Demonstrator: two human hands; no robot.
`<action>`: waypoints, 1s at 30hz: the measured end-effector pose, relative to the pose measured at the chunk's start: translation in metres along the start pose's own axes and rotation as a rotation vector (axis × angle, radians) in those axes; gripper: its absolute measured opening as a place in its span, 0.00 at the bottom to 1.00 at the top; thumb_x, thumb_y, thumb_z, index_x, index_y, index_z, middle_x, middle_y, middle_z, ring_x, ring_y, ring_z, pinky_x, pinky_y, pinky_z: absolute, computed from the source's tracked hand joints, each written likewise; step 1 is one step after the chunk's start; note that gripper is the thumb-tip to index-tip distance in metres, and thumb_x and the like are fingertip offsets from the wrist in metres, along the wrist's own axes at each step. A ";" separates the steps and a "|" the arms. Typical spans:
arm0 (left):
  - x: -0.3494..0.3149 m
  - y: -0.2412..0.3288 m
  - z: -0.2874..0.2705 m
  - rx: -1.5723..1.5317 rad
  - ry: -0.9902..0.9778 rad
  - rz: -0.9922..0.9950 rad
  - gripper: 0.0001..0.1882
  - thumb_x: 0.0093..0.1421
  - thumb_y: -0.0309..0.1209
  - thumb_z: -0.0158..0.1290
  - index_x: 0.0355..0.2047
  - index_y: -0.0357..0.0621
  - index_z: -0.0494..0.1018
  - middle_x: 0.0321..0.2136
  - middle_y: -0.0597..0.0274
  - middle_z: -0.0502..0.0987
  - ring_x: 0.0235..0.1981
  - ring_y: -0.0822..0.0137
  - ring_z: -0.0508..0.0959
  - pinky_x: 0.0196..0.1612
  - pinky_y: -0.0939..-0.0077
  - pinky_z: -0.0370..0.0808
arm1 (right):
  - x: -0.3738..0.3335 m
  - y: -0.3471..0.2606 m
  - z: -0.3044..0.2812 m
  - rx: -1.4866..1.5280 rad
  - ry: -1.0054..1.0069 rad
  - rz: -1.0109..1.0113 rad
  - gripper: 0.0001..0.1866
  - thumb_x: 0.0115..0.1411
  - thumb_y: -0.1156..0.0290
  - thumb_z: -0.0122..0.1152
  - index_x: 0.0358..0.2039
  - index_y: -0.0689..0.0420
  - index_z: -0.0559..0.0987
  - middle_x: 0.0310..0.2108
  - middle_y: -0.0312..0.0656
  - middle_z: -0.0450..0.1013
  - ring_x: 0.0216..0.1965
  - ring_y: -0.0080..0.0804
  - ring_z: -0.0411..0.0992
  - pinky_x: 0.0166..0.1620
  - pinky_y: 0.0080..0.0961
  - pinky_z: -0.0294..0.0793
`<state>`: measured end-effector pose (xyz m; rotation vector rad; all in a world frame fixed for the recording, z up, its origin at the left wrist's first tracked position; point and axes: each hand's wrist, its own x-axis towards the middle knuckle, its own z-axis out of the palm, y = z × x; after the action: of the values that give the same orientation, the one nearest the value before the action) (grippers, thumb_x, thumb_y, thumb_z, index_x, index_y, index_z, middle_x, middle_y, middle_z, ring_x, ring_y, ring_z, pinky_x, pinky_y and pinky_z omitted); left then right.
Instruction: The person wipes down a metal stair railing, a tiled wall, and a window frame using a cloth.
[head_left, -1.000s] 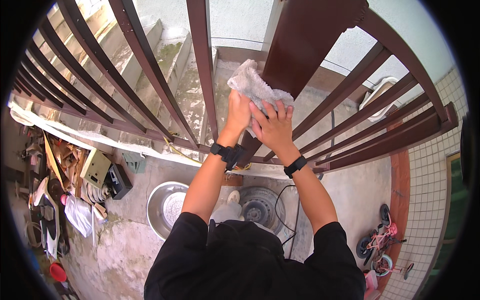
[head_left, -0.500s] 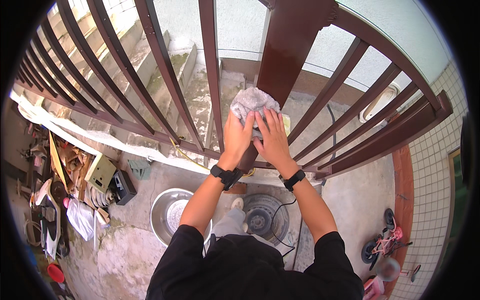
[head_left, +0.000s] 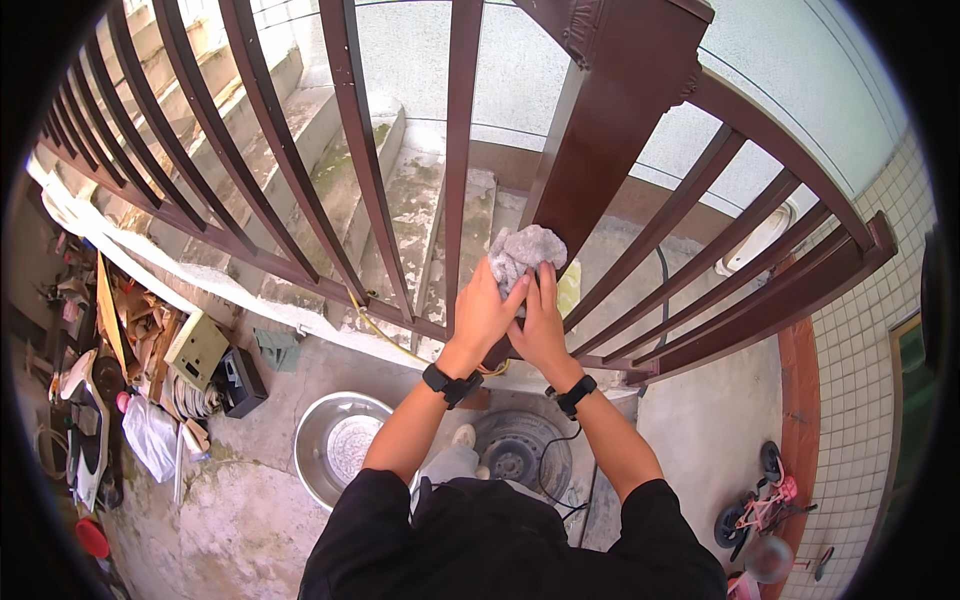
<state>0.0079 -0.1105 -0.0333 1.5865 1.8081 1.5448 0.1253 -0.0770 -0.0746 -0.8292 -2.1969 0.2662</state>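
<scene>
A bunched grey cloth [head_left: 527,252] lies against the lower part of a thick brown metal post [head_left: 612,130]. My left hand [head_left: 486,308] is wrapped round the cloth's left side, its thumb toward the middle. From the right, my right hand [head_left: 542,322] presses on the same cloth, its fingers close together and pointing up the post. The two hands nearly meet at the thumbs. Part of the post below the cloth is hidden behind my hands. Brown railing bars [head_left: 459,150] stand to the left of the post, and a lower railing section [head_left: 690,215] runs off to the right.
Concrete steps [head_left: 385,240] rise behind the railing. Below me are a metal basin [head_left: 312,440] and a tire [head_left: 560,462] with a black cable [head_left: 545,450]. Piled scrap [head_left: 140,310] fills the left side. A small pink bike [head_left: 765,510] stands at the lower right.
Both hands have drawn the cloth down the post, closer to my body. The right fingers now sit closer together. The view has tilted, showing more of the post's top.
</scene>
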 end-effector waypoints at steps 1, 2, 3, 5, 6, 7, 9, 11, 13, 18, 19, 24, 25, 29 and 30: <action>-0.004 0.005 -0.003 -0.007 0.005 0.004 0.28 0.53 0.42 0.53 0.49 0.37 0.62 0.40 0.43 0.71 0.38 0.43 0.73 0.37 0.58 0.71 | -0.001 -0.001 0.003 0.047 -0.008 0.001 0.37 0.47 0.75 0.59 0.56 0.71 0.55 0.60 0.62 0.42 0.62 0.61 0.42 0.60 0.44 0.50; -0.008 0.012 -0.007 -0.038 0.056 0.018 0.31 0.53 0.40 0.54 0.52 0.37 0.59 0.42 0.42 0.69 0.38 0.43 0.73 0.37 0.58 0.71 | 0.000 -0.002 0.003 0.046 0.021 -0.036 0.36 0.45 0.76 0.59 0.54 0.74 0.55 0.59 0.65 0.44 0.61 0.61 0.44 0.60 0.43 0.52; -0.007 0.017 -0.015 -0.061 0.114 0.034 0.34 0.52 0.39 0.54 0.56 0.38 0.55 0.45 0.42 0.67 0.39 0.43 0.73 0.38 0.59 0.71 | 0.010 -0.009 0.006 0.048 0.025 -0.048 0.36 0.46 0.76 0.59 0.54 0.74 0.55 0.59 0.65 0.44 0.61 0.61 0.44 0.60 0.43 0.52; 0.005 0.018 -0.027 -0.012 0.197 0.166 0.41 0.50 0.35 0.56 0.60 0.41 0.49 0.50 0.40 0.62 0.41 0.41 0.72 0.39 0.58 0.72 | 0.031 -0.028 0.002 0.280 0.070 -0.056 0.37 0.47 0.74 0.59 0.54 0.74 0.54 0.59 0.65 0.44 0.61 0.63 0.44 0.59 0.45 0.52; 0.012 0.020 -0.037 0.047 0.284 0.298 0.41 0.48 0.31 0.56 0.60 0.41 0.48 0.51 0.40 0.61 0.46 0.42 0.68 0.45 0.59 0.68 | 0.045 -0.037 0.001 0.254 0.043 -0.106 0.36 0.48 0.73 0.59 0.54 0.73 0.54 0.58 0.66 0.44 0.61 0.65 0.42 0.58 0.49 0.52; 0.021 0.025 -0.046 0.104 0.371 0.433 0.42 0.46 0.27 0.56 0.61 0.41 0.48 0.51 0.39 0.60 0.50 0.43 0.65 0.50 0.59 0.65 | 0.062 -0.052 -0.004 0.256 0.048 -0.112 0.36 0.48 0.73 0.59 0.54 0.73 0.54 0.58 0.66 0.44 0.61 0.65 0.42 0.58 0.49 0.52; 0.048 0.043 -0.058 0.100 0.431 0.537 0.40 0.45 0.24 0.56 0.59 0.41 0.53 0.51 0.39 0.61 0.50 0.42 0.65 0.52 0.58 0.63 | 0.098 -0.068 -0.013 0.247 0.141 -0.266 0.36 0.49 0.72 0.59 0.55 0.71 0.54 0.58 0.66 0.44 0.60 0.67 0.40 0.57 0.52 0.52; 0.076 0.053 -0.072 0.086 0.559 0.626 0.35 0.45 0.22 0.55 0.56 0.41 0.58 0.51 0.40 0.61 0.50 0.43 0.65 0.53 0.59 0.62 | 0.129 -0.067 -0.009 0.155 0.227 -0.361 0.37 0.50 0.72 0.58 0.57 0.70 0.52 0.58 0.67 0.43 0.61 0.67 0.38 0.58 0.52 0.51; 0.098 0.060 -0.079 0.005 0.568 0.594 0.32 0.46 0.22 0.54 0.54 0.39 0.61 0.50 0.42 0.62 0.51 0.47 0.65 0.54 0.62 0.62 | 0.156 -0.068 -0.007 0.244 0.261 -0.302 0.40 0.50 0.71 0.58 0.58 0.70 0.49 0.58 0.67 0.42 0.60 0.69 0.39 0.58 0.50 0.52; 0.120 0.042 -0.078 -0.225 0.322 0.335 0.23 0.44 0.24 0.57 0.43 0.35 0.66 0.37 0.47 0.71 0.40 0.51 0.72 0.43 0.66 0.68 | 0.175 -0.058 0.018 0.359 0.317 -0.144 0.41 0.51 0.70 0.56 0.59 0.67 0.45 0.49 0.67 0.59 0.44 0.62 0.65 0.42 0.44 0.67; 0.120 0.035 -0.072 -0.231 0.315 0.335 0.23 0.44 0.24 0.57 0.43 0.35 0.66 0.37 0.47 0.71 0.40 0.51 0.72 0.43 0.66 0.68 | 0.169 -0.051 0.026 0.353 0.320 -0.138 0.41 0.51 0.70 0.56 0.59 0.67 0.45 0.49 0.67 0.59 0.44 0.62 0.65 0.42 0.44 0.67; 0.102 -0.012 -0.048 -0.244 0.301 0.270 0.21 0.46 0.25 0.56 0.42 0.32 0.67 0.35 0.52 0.75 0.37 0.62 0.76 0.42 0.72 0.70 | 0.134 -0.023 0.063 0.350 0.197 -0.004 0.37 0.50 0.73 0.53 0.56 0.73 0.46 0.35 0.66 0.67 0.34 0.64 0.68 0.34 0.49 0.66; 0.096 -0.021 -0.043 -0.266 0.277 0.238 0.21 0.46 0.24 0.56 0.42 0.32 0.67 0.35 0.52 0.75 0.36 0.62 0.76 0.42 0.72 0.70 | 0.122 -0.016 0.070 0.309 0.129 0.048 0.36 0.50 0.74 0.53 0.55 0.74 0.47 0.35 0.66 0.67 0.35 0.64 0.68 0.34 0.49 0.67; 0.063 -0.074 -0.022 -0.272 0.222 0.129 0.21 0.44 0.25 0.58 0.39 0.35 0.66 0.33 0.49 0.71 0.35 0.50 0.73 0.40 0.67 0.69 | 0.077 0.003 0.107 0.257 0.009 0.100 0.30 0.51 0.75 0.52 0.52 0.73 0.53 0.36 0.65 0.67 0.35 0.62 0.68 0.36 0.48 0.67; 0.054 -0.081 -0.018 -0.236 0.216 0.112 0.20 0.45 0.26 0.58 0.39 0.35 0.66 0.34 0.49 0.71 0.37 0.49 0.73 0.41 0.67 0.69 | 0.068 0.007 0.112 0.245 -0.018 0.120 0.27 0.51 0.75 0.51 0.50 0.70 0.56 0.37 0.64 0.67 0.35 0.62 0.68 0.36 0.48 0.67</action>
<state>-0.0685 -0.0599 -0.0709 1.4799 1.5869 1.9665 0.0141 -0.0206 -0.1156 -0.8236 -2.0811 0.5912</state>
